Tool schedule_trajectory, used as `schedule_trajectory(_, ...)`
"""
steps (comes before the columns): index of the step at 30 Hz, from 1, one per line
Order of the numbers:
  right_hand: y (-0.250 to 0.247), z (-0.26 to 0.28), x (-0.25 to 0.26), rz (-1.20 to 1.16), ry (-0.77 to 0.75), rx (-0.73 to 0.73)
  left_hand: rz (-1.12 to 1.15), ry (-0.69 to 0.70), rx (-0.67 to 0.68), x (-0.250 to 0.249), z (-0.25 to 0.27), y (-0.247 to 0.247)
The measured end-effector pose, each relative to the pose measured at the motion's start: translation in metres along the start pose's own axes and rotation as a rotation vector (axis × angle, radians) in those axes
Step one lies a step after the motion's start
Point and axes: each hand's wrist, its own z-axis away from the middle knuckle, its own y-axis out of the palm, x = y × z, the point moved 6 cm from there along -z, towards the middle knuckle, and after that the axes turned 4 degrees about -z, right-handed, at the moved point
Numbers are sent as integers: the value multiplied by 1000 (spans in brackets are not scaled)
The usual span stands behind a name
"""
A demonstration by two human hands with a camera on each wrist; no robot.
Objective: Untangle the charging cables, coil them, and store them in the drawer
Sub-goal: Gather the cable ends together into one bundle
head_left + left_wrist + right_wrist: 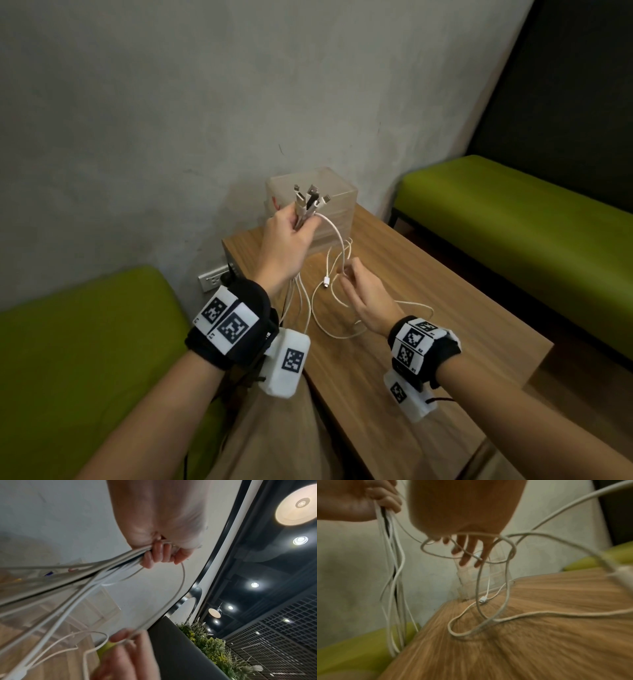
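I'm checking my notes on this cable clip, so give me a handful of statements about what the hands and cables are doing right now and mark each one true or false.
1. The left hand grips a bunch of cables with the plug ends sticking up above the fist. True.
2. The right hand is resting flat on the wooden table. False: it is raised above the table with a white cable looped at its fingers.
3. The clear drawer box stands at the far end of the table by the wall. True.
4. All the cables are already coiled inside the box. False: they hang loose from the hands and trail on the table.
5. One white plug dangles between the hands. True.
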Motion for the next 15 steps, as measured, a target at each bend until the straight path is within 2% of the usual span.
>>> schedule_trajectory(1, -3, 0, 8, -21, -56, -57, -16, -7, -4, 0, -1, 0)
schedule_trajectory(3, -1, 1, 14, -59, -101, -82, 29, -50, -54, 2, -4, -4)
schedule_trajectory(6, 8, 4, -1, -87, 11, 11, 319, -145, -273, 6, -14, -29)
schedule_trajectory(8, 11, 8, -13, -14, 53, 83, 477, -149, -426, 5, -24, -53)
schedule_trajectory(10, 12, 14, -28, 45, 83, 162, 578, -139, -507, 2, -31, -74)
schedule_trajectory(12, 9, 19, -42, 78, 149, 211, 549, -168, -505, 8, -36, -80)
schedule_trajectory(15, 4, 18, -41, 156, 166, 220, 211, -168, -374, 9, -32, -68)
